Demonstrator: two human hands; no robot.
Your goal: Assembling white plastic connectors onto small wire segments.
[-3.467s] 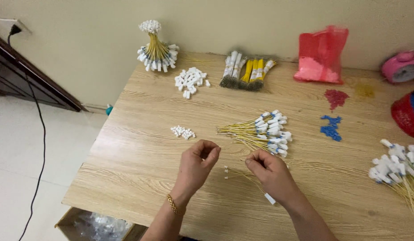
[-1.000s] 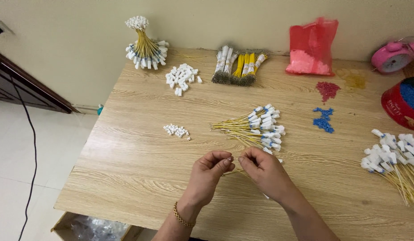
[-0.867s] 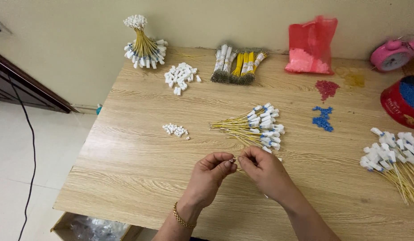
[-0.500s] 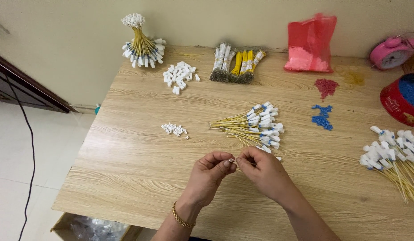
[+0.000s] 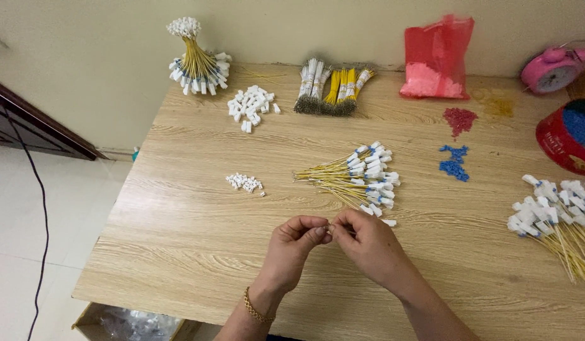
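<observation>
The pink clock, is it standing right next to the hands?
No, the pink clock sits at the table's far right corner, well apart from the left hand and right hand.

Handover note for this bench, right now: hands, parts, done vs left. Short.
Left hand and right hand: fingertips pinched together over the table on a small piece, too small to tell which.
Parts: fan of yellow wires with white connectors just beyond the hands; small white pile to their left; another wire heap at the right edge.
Done or left: cannot tell which wires are finished.
</observation>
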